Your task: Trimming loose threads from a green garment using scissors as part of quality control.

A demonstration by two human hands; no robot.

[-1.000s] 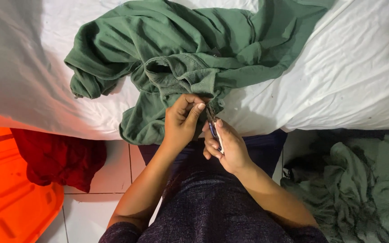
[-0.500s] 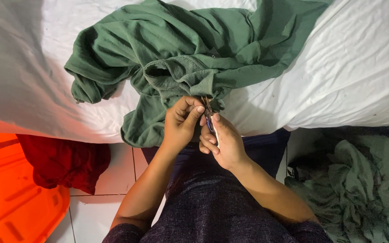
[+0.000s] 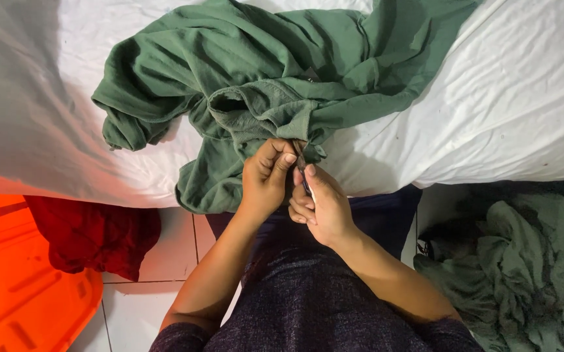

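Step in hand: While the green sweatshirt (image 3: 262, 98) is lying bunched on the white bed sheet (image 3: 504, 111), its lower edge hanging over the bed's side, both hands are working at one small spot on that edge; it looks like trimming or picking at a seam.
Left hand (image 3: 266, 179): its grip is closing on a fold of the green fabric, thumb and fingers pinching it taut.
Right hand (image 3: 321, 208): its grip is wrapping shut around a thin, dark-tipped tool (image 3: 301, 166), likely small snips or a seam picker; the kind is too small to tell. The tip is touching the pinched fabric.
Next move calls for: judging by this, steady tension from the pinch and a small, careful motion of the tip, so only thread is being caught.
Around: a red cloth (image 3: 93, 238) is lying on the tiled floor beside an orange plastic bin (image 3: 21, 293); a pile of green garments (image 3: 523, 261) is sitting at the right.
In the way: loose folds of the sweatshirt are crowding the worked spot.
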